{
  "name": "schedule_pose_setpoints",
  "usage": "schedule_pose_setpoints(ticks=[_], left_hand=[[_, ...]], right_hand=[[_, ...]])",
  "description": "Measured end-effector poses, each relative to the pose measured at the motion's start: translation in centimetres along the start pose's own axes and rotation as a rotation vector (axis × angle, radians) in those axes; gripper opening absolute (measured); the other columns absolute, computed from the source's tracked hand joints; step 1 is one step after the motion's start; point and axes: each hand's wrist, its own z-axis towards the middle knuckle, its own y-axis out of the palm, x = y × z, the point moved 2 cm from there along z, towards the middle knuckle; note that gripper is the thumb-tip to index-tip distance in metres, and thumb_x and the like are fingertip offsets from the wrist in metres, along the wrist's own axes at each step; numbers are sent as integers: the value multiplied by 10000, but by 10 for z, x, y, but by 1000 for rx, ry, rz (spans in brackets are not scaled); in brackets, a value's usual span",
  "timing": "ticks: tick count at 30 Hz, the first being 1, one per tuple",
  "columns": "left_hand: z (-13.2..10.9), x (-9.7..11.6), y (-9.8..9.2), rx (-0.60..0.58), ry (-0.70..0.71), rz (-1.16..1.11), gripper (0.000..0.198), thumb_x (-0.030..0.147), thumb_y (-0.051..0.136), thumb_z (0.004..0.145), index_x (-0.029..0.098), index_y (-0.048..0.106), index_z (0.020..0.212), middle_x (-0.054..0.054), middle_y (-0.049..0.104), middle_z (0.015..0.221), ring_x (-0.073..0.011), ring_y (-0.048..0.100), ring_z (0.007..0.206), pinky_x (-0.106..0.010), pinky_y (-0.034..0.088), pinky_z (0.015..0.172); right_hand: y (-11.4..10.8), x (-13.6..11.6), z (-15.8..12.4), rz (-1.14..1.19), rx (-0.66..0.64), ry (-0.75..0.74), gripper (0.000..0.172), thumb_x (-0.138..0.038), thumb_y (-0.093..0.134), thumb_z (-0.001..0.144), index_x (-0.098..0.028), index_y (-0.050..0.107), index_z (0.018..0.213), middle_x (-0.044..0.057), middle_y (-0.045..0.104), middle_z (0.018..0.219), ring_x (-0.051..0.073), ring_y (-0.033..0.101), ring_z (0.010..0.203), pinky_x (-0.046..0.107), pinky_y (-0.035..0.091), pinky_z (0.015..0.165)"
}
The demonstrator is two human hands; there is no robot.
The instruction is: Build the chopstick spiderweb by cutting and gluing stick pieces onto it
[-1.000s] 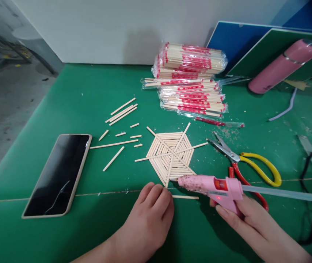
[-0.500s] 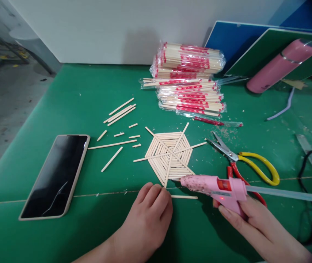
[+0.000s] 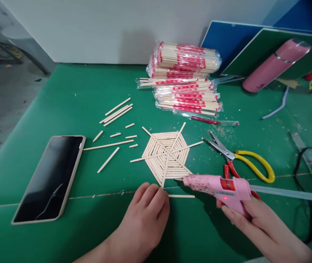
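Glue gun (image 3: 209, 182), pink, sits in the right hand (image 3: 262, 223), fingers wrapped round its handle, nozzle at the near edge of the hexagonal stick web (image 3: 169, 152). The web lies flat on the green table (image 3: 63, 109), ahead and to the left of that grip. The left hand (image 3: 145, 215) has its fingers curled together; a loose stick (image 3: 182, 196) extends rightward from them, though I cannot tell whether they pinch it. Scissors (image 3: 229, 155) lie just beyond the right hand
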Motion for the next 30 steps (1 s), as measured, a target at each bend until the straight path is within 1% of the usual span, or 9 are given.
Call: schedule_pose_setpoints(ticks=[3, 7, 10, 14, 18, 22, 26, 30], left_hand=[[1, 0, 0, -17, -8, -11, 341, 94, 275, 868, 103, 614, 844, -57, 568, 803, -185, 474, 780, -375, 374, 818], [0, 0, 0, -18, -13, -12, 328, 98, 285, 868, 108, 612, 857, -54, 569, 795, -179, 474, 779, -372, 383, 812], [-1, 0, 0, -7, -15, -12, 336, 96, 281, 869, 111, 615, 849, -53, 571, 792, -178, 475, 780, -372, 381, 815], [-1, 0, 0, -4, -14, -9, 330, 103, 290, 872, 106, 617, 834, -55, 572, 790, -181, 476, 773, -372, 372, 817], [0, -1, 0, -3, -7, -10, 337, 101, 281, 873, 96, 617, 854, -60, 573, 794, -188, 477, 778, -378, 364, 824], [1, -1, 0, -11, -3, -20, 325, 101, 292, 871, 90, 616, 857, -61, 571, 793, -189, 479, 780, -374, 368, 819], [-1, -1, 1, -20, -4, -10, 320, 96, 292, 869, 94, 612, 871, -60, 572, 798, -193, 482, 791, -382, 362, 829], [-3, -1, 3, -23, -10, -9, 324, 98, 284, 871, 102, 608, 882, -59, 570, 811, -193, 480, 803, -384, 357, 836]], right_hand=[[0, -2, 2, -6, -3, -26, 192, -325, 411, 866, -232, 510, 1002, 29, 626, 944, 145, 598, 867, 209, 485, 774], [-1, -10, 6, -53, 40, -59, 227, -325, 408, 865, -211, 512, 1032, 63, 618, 1000, 154, 591, 906, 221, 479, 800], [-1, -11, 7, -82, 58, -67, 244, -326, 423, 857, -200, 525, 1039, 76, 620, 1014, 166, 592, 913, 235, 482, 801], [0, -6, 4, -58, 47, -60, 213, -318, 420, 856, -213, 549, 991, 53, 643, 937, 165, 614, 848, 235, 505, 747], [-2, -6, 3, -42, 73, -46, 210, -325, 429, 848, -216, 558, 972, 43, 651, 889, 165, 621, 795, 232, 513, 704], [-5, -8, 2, -26, 81, -23, 188, -324, 443, 838, -213, 578, 907, 17, 652, 777, 142, 616, 679, 201, 514, 617], [-6, -8, 1, -6, 78, -16, 190, -320, 432, 843, -212, 575, 903, 23, 651, 810, 146, 613, 712, 213, 511, 640], [-6, -8, 0, -25, 92, -6, 185, -332, 435, 841, -205, 567, 868, 27, 638, 789, 147, 604, 704, 221, 508, 645]])
